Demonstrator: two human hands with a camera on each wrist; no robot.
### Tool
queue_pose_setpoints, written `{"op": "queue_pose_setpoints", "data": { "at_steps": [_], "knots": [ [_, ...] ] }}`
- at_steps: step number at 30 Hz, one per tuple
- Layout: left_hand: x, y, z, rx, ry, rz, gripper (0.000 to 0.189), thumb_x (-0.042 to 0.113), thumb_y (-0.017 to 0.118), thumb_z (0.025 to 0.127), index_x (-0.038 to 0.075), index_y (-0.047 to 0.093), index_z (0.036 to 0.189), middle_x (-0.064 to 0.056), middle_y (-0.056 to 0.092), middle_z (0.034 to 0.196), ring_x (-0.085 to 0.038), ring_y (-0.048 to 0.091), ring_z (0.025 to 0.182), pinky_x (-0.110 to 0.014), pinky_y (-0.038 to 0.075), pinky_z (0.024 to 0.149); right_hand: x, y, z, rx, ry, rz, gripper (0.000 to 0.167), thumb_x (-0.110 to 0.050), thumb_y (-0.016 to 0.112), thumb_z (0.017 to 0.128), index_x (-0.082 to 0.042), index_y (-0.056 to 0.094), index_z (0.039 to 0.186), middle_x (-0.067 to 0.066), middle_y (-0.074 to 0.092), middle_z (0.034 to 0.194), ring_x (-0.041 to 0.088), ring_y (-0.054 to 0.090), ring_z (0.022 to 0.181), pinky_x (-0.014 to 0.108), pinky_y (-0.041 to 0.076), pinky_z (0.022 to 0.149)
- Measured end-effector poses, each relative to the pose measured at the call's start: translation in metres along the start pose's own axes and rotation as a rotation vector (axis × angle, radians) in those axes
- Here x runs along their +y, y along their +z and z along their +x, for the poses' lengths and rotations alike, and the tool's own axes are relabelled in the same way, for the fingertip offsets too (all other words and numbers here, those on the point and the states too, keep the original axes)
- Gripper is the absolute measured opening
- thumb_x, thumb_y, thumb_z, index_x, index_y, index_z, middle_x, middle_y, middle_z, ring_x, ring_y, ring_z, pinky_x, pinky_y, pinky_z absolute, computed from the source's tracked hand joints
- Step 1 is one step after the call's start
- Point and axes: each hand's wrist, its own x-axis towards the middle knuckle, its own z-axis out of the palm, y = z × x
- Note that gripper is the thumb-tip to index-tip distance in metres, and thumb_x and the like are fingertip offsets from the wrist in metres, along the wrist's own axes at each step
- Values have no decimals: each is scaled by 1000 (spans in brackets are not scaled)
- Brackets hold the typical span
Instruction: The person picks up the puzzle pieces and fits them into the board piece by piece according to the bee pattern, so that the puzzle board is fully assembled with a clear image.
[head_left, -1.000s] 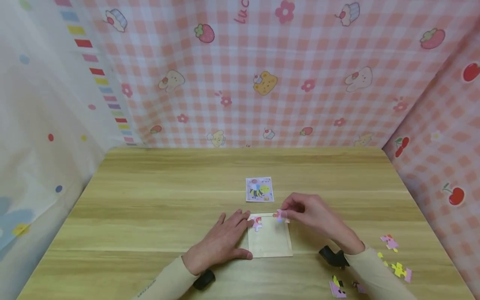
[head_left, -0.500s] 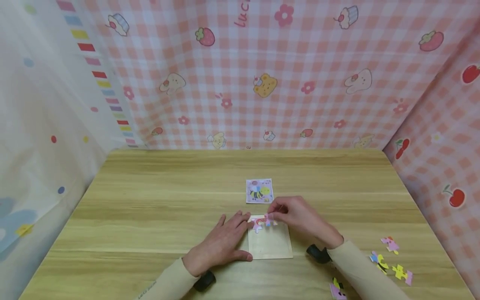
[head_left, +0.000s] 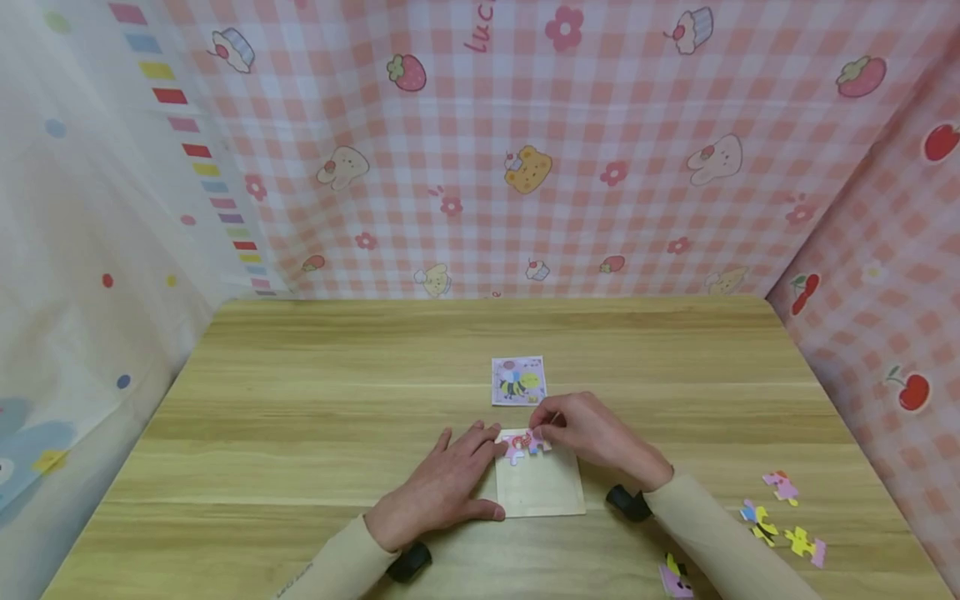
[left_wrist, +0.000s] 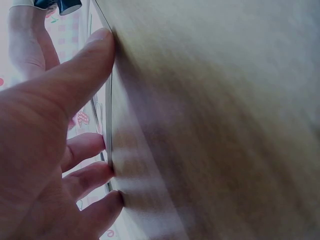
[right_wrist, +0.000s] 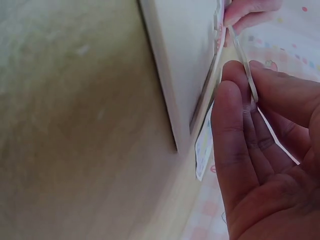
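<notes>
A shallow square wooden puzzle tray (head_left: 540, 493) lies flat on the table. My left hand (head_left: 446, 482) rests along its left edge, fingers spread and fairly straight, with a fingertip on a pink puzzle piece (head_left: 513, 452) in the upper left corner. Between thumb and fingers, my right hand (head_left: 592, 429) pinches a second pink puzzle piece (head_left: 537, 443) just right of the first. In the right wrist view this held puzzle piece (right_wrist: 242, 60) appears edge-on, tilted above the tray. Whether the two pieces touch, I cannot tell.
Behind the tray lies a square bee picture card (head_left: 519, 382). Several loose pieces are at the right: a pink puzzle piece (head_left: 782, 486), a yellow puzzle piece (head_left: 801, 542), a blue-and-yellow puzzle piece (head_left: 761, 523) and a pink-and-black puzzle piece (head_left: 677, 579) beside the right sleeve.
My right hand has moved left along the tray's far side, bringing its puzzle piece up to the corner piece. My left hand has stayed in place.
</notes>
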Motion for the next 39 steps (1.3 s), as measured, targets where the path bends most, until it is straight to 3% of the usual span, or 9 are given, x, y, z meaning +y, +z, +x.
{"op": "queue_pose_setpoints", "data": {
  "at_steps": [5, 21, 39],
  "knots": [
    [0, -1, 1, -2, -3, -4, 85, 50, 82, 84, 7, 50, 150, -13, 38, 162, -36, 33, 151, -67, 28, 118, 0, 3, 3, 2, 16, -16, 5, -11, 73, 97, -9, 75, 94, -8, 70, 89, 6, 63, 82, 26, 54, 74],
    [-2, 0, 2, 0, -11, 3, 85, 52, 81, 84, 9, 50, 151, -12, 37, 163, -34, 31, 152, -66, 26, 119, -5, 11, 8, 34, 29, -123, 11, -4, 76, 90, -14, 75, 89, -9, 67, 83, 7, 59, 77, 26, 52, 72],
    [-1, 1, 0, -6, -11, 7, 84, 52, 81, 85, 9, 50, 150, -11, 37, 163, -34, 32, 152, -66, 27, 119, -11, 17, 4, 64, 37, -204, 13, -2, 76, 90, -14, 73, 86, -7, 63, 83, 9, 54, 76, 27, 49, 68]
  ]
}}
